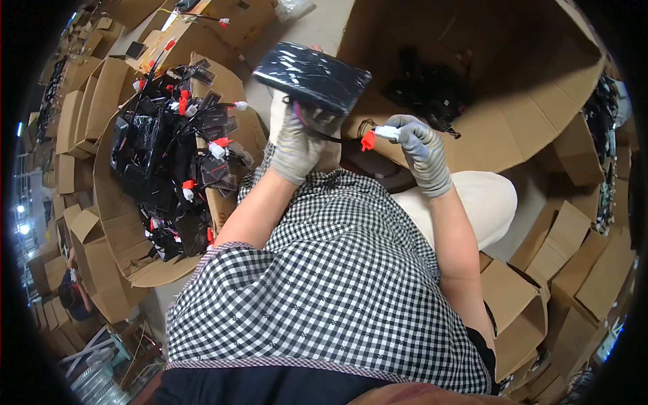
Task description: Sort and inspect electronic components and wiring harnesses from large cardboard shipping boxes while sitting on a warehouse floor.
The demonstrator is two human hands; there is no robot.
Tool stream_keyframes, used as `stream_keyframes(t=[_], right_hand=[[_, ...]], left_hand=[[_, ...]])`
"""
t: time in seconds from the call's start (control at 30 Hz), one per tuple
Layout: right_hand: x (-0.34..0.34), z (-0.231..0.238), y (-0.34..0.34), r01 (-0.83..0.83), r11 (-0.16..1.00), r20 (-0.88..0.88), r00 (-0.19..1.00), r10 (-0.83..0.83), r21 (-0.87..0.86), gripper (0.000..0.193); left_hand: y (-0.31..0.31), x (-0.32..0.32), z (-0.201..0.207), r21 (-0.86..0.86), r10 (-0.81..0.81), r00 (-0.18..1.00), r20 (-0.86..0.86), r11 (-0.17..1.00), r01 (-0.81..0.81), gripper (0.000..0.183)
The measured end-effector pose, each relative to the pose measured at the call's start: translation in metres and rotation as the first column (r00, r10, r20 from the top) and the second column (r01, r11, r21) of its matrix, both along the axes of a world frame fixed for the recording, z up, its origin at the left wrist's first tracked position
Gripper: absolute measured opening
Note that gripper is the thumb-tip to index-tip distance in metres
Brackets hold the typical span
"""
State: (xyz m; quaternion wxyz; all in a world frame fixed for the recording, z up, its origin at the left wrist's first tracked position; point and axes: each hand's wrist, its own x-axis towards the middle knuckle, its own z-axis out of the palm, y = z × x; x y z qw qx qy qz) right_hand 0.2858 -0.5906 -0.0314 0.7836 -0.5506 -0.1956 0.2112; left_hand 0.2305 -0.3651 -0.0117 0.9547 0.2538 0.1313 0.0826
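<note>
My left hand (298, 140), in a grey knit glove, grips a flat black rectangular unit wrapped in shiny film (312, 75) from below, holding it up in front of me. My right hand (418, 145), also gloved, pinches a white connector (387, 131) with a red plug (368, 140) beside it. A dark cable runs from these plugs back to the black unit. Both hands are raised over my lap, a short gap between them.
An open cardboard box (118, 223) on my left is full of similar black units with red and white plugs. A large cardboard box (526, 101) ahead on the right holds a few black parts (432, 94). Several smaller empty boxes (526, 304) lie around.
</note>
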Motion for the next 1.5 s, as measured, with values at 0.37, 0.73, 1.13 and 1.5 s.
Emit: stream_keyframes(t=[0.37, 0.73, 1.13, 1.5], right_hand=[[-0.023, -0.012, 0.055, -0.021, 0.973, 0.209, 0.975, 0.070, -0.228, 0.032], [-0.031, 0.020, 0.050, 0.130, 0.824, 0.274, 0.961, 0.032, -0.552, 0.028], [-0.049, 0.050, 0.046, 0.097, 0.854, 0.376, 0.919, 0.121, -0.511, 0.025], [-0.043, 0.042, 0.048, -0.016, 0.800, 0.154, 0.979, 0.135, -0.600, 0.027]], left_hand=[[-0.016, 0.011, -0.055, 0.032, -0.051, 0.978, -0.203, 0.998, 0.059, 0.030], [-0.030, 0.016, -0.025, 0.034, 0.006, 0.970, -0.242, 0.999, 0.003, 0.021], [-0.020, 0.010, -0.020, 0.298, 0.116, 0.956, -0.269, 0.954, -0.032, 0.019], [-0.031, 0.009, -0.012, 0.444, 0.152, 0.964, -0.220, 0.895, -0.040, 0.018]])
